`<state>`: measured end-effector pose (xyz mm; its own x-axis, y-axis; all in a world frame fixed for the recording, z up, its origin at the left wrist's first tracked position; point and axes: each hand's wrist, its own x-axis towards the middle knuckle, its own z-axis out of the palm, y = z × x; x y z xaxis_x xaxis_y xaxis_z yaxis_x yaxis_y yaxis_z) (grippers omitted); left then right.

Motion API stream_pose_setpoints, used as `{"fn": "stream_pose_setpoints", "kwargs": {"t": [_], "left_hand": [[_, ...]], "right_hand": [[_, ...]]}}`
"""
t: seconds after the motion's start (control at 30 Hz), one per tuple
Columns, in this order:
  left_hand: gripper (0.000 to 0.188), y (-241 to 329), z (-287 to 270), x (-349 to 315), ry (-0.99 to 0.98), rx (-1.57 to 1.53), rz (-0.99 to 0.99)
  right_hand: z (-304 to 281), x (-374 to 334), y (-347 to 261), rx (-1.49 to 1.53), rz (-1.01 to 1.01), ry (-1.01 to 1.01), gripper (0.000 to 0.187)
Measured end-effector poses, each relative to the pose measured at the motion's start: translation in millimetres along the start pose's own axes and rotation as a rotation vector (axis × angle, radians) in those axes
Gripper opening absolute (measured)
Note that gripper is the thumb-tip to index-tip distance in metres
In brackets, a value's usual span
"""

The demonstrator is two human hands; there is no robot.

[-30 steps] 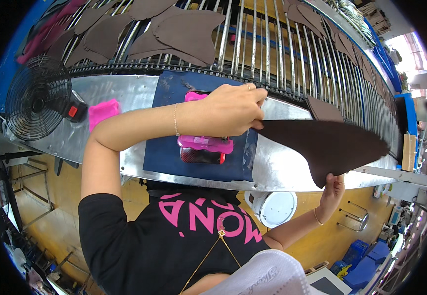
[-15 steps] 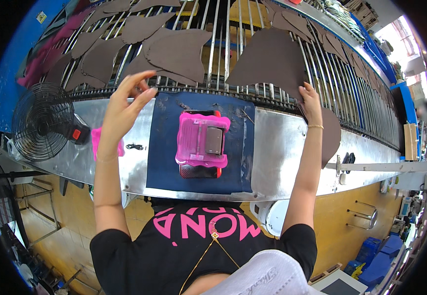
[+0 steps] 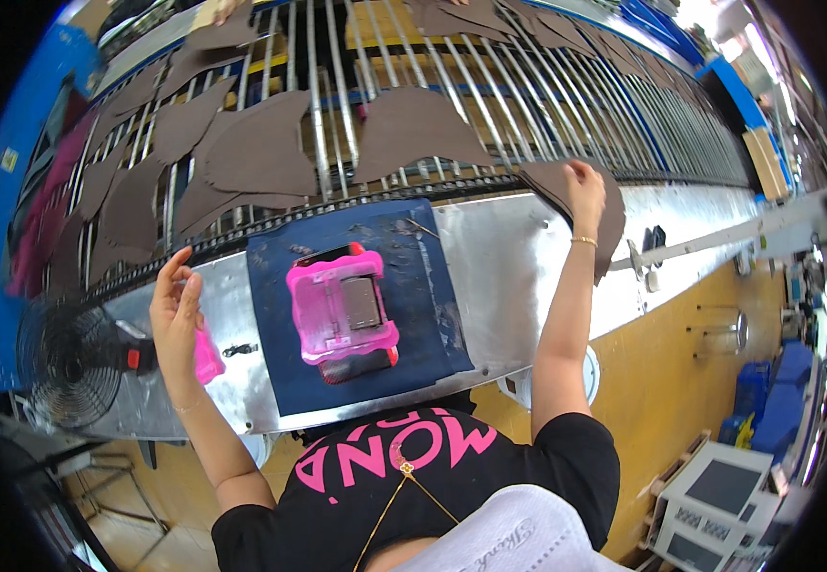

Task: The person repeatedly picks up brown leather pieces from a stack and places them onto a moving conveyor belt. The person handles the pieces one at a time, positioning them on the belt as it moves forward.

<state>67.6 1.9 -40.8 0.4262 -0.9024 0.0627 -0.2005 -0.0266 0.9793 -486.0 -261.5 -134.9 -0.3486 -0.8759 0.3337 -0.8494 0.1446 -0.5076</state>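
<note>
My right hand (image 3: 585, 198) is at the right of the metal table, its fingers bent together on the upper part of a brown cut sheet piece (image 3: 607, 234). More than one layer shows along that piece's left edge. My left hand (image 3: 178, 310) is raised over the table's left part, empty, with fingers apart. Beside it lies a pink piece (image 3: 207, 357), partly hidden by the wrist. A large brown sheet piece (image 3: 418, 138) rests on the rollers ahead, and overlapping brown pieces (image 3: 261, 148) lie left of it.
A pink tray-like holder (image 3: 318, 310) with a dark block sits on a blue mat (image 3: 409, 357). A black fan (image 3: 70, 367) stands left, near a small black cable (image 3: 240, 350). The metal rollers (image 3: 323, 124) run along the far side. Another person's hand (image 3: 228, 10) shows at the top left.
My view has turned, shifting the scene leftward. My right hand has let go of the large brown piece on the rollers and moved onto the brown piece at the right. My left hand has lowered.
</note>
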Motion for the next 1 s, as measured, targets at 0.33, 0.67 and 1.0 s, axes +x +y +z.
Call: {"fn": "stream_pose_setpoints", "kwargs": {"t": [0.33,0.67,1.0], "left_hand": [[0.039,-8.2,37.7,26.6,-0.158,-0.121,0.044],[0.039,-16.7,11.4,7.2,-0.092,-0.048,0.049],[0.034,10.5,23.2,-1.0,-0.107,0.044,0.02]], "right_hand": [[-42.8,-65.6,130.5,-0.383,0.419,0.078,0.063],[-48.9,-56.1,103.6,-0.262,0.691,-0.053,0.056],[-80.0,-59.3,22.1,-0.13,0.17,0.093,0.025]]}}
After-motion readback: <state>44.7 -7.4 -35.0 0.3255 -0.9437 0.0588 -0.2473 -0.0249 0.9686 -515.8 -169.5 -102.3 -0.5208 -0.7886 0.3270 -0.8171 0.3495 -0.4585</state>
